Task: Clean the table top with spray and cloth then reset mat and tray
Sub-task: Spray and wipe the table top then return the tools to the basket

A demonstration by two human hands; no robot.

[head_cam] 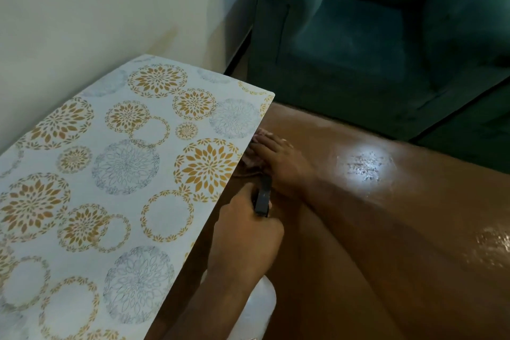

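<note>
A white mat (pixel 116 174) printed with gold and grey flower circles covers the left side, its right edge raised above the brown table top (pixel 358 270). My left hand (pixel 245 234) grips the black trigger head of a spray bottle (pixel 262 199), whose white body (pixel 256 309) shows below my wrist. My right hand (pixel 278 165) reaches in from the right and presses on a pale pinkish cloth (pixel 252 159) right at the mat's edge. Most of the cloth is hidden by the hand and the mat. Wet, shiny patches (pixel 364 165) lie on the table to the right.
A dark green upholstered armchair (pixel 372 36) stands just beyond the table's far edge. A cream wall (pixel 96 8) rises at the back left. No tray is in view.
</note>
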